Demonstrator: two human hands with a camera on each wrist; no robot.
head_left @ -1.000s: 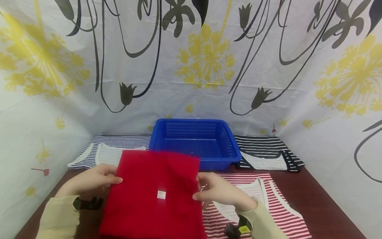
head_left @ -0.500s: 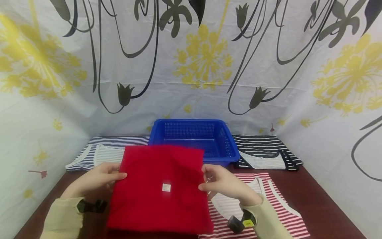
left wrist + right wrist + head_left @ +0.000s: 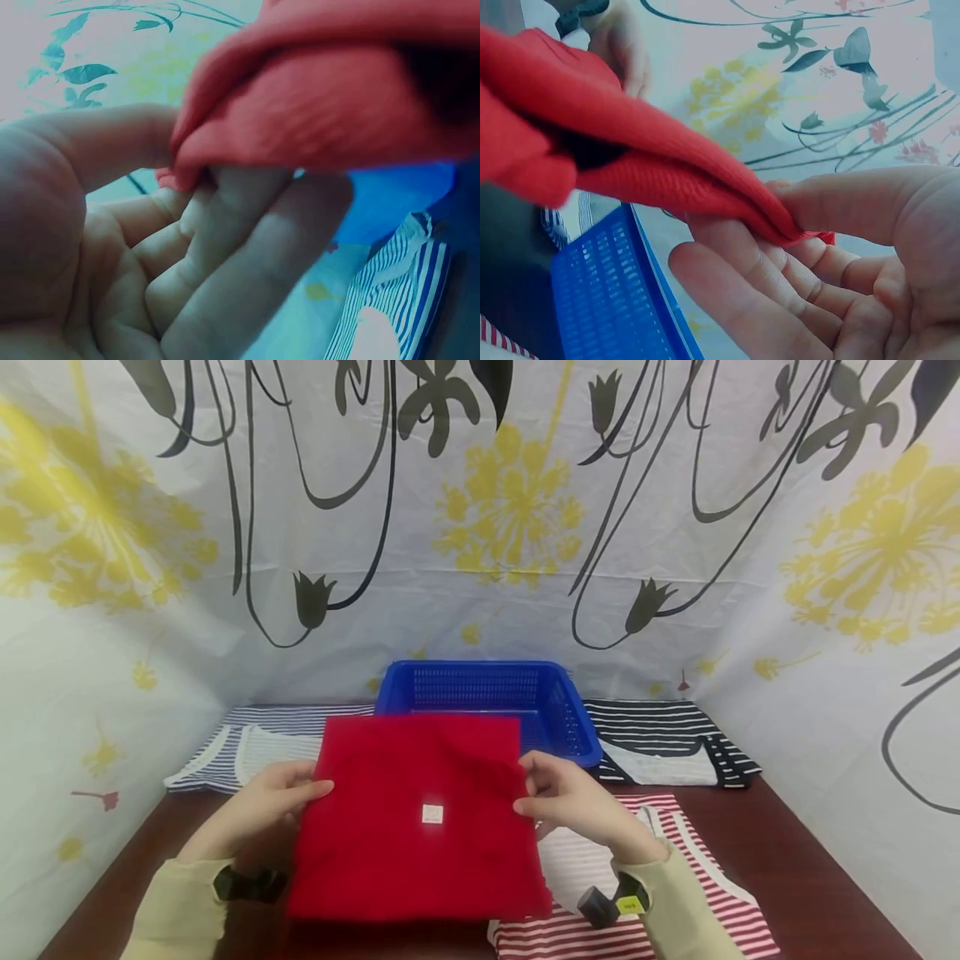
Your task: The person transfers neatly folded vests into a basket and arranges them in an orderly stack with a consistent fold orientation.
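One red cloth [image 3: 416,868], lower centre of the head view, is pinched at two sides by the left hand [image 3: 262,802] and right hand [image 3: 585,802]. One blue basket [image 3: 480,683] sits centre; one blue-striped shirt [image 3: 288,718] lies left, one black-striped shirt [image 3: 652,722] right, one red-striped shirt [image 3: 731,897] lower right.

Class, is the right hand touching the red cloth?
Touching: the right wrist view shows the right hand pinching the red cloth between thumb and fingers.

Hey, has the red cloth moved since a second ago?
Yes. In the head view, the red cloth has shifted up and rightward, hiding more of the blue basket.
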